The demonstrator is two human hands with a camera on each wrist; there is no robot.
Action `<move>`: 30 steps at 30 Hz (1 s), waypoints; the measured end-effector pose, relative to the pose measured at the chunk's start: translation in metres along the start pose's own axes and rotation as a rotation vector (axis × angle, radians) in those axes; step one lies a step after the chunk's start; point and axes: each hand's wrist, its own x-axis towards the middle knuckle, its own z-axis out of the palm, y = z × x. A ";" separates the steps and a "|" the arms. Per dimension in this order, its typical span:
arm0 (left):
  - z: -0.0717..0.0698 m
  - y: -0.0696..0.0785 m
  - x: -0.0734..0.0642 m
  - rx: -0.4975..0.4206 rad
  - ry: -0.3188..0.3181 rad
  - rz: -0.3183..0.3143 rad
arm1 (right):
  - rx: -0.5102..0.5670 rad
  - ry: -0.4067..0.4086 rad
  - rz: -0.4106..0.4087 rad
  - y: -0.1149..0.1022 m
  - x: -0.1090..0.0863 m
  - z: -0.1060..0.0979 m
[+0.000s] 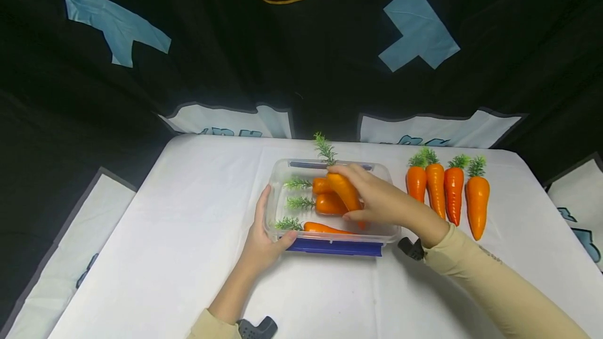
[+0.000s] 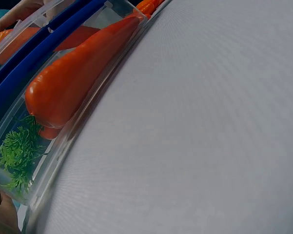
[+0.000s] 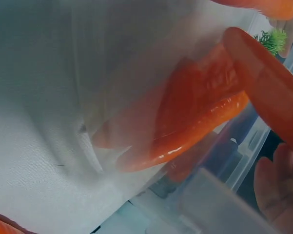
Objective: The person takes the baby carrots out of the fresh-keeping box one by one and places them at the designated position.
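A clear plastic container [image 1: 282, 170] without a lid on it stands mid-table, a blue latch flap [image 1: 334, 247] hanging along its front. My left hand [image 1: 264, 247] grips its front left corner, thumb at the front rim and fingers along the left side. In my right hand [image 1: 372, 195] is a carrot [image 1: 345, 191], held over the container with its leafy top toward the back. Three carrots lie inside, leaves to the left: one at the rear [image 1: 321, 185], one in the middle [image 1: 328, 204] and one along the front wall [image 2: 75, 73]. The right hand partly covers the rear two.
To the container's right, several carrots lie side by side on the white tabletop, the outermost carrot [image 1: 478, 205] farthest right. The right forearm passes in front of them. A black patterned cloth [image 1: 301, 67] hangs behind the table.
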 end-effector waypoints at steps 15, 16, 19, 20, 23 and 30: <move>0.001 0.000 0.000 0.007 0.002 0.004 | 0.062 0.252 -0.040 0.002 -0.014 -0.030; 0.001 0.001 0.000 0.007 0.002 0.002 | 0.076 0.262 -0.033 0.002 -0.017 -0.034; 0.001 0.000 0.000 0.005 0.003 0.006 | 0.101 0.296 -0.018 0.000 -0.026 -0.045; 0.001 0.000 0.000 0.006 0.003 0.007 | 0.106 0.310 -0.019 0.000 -0.030 -0.047; 0.000 0.000 0.000 0.007 0.002 0.008 | 0.113 0.346 -0.015 -0.002 -0.043 -0.053; 0.001 0.001 0.000 0.008 0.001 0.009 | 0.150 0.386 0.014 0.001 -0.079 -0.058</move>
